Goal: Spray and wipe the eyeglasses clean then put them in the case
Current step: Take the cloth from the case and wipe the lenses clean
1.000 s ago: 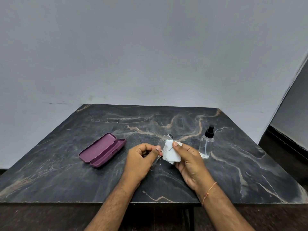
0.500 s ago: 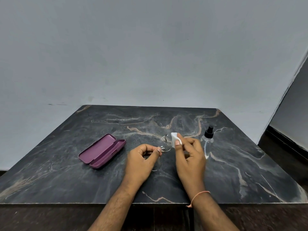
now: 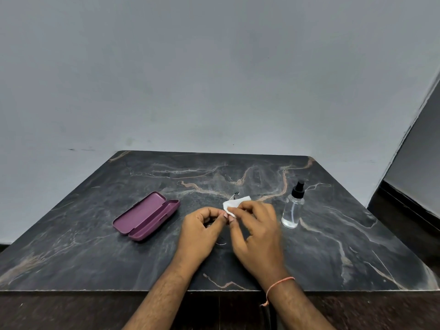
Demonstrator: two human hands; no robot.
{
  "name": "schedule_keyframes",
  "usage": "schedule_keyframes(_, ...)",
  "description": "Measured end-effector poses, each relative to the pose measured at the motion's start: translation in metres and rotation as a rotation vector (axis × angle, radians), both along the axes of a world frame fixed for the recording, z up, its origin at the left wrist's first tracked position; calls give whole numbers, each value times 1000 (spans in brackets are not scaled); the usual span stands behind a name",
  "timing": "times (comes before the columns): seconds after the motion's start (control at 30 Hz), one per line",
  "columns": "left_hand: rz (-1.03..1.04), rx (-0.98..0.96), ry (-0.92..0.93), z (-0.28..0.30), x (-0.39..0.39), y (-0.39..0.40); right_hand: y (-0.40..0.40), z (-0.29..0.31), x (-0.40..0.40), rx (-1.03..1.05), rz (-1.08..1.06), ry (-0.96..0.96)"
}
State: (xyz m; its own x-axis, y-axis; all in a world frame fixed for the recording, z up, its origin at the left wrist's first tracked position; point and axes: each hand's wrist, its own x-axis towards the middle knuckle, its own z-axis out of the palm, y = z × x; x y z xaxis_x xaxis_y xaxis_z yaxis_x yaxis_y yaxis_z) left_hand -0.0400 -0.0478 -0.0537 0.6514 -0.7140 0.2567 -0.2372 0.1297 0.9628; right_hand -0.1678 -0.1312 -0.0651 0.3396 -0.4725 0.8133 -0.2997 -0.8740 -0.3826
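Over the middle of the dark marble table, my left hand pinches the rimless eyeglasses. Only a hinge and a thin temple wire of them show past my fingers. My right hand presses a white wiping cloth against a lens, its fingertips meeting those of the left hand. The purple eyeglass case lies open on the table to the left of both hands. A clear spray bottle with a black nozzle stands upright just right of my right hand.
A grey wall rises behind the table's far edge. The table's front edge runs under my forearms. A dark floor strip and skirting show at the right.
My right hand has slid the cloth down and left over the lens toward my left fingertips. The cloth has spread flatter. The case and bottle have not moved.
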Motion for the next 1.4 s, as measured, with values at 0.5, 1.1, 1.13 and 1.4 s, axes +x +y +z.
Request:
schedule_keyframes(0.5, -22, 16, -16, 0, 0, 0, 2, 3, 0, 22, -82, 26)
schedule_keyframes(1.1, -111, -28, 122, -1, 0, -1, 1, 4, -1, 79, -192, 4)
schedule_keyframes(1.13, -111, -37, 137, -1, 1, -1, 0, 3, -2, 88, -208, 2)
schedule_keyframes(1.4, -90, -81, 279, -4, 5, -3, 5, 4, -1, -1, -164, 50)
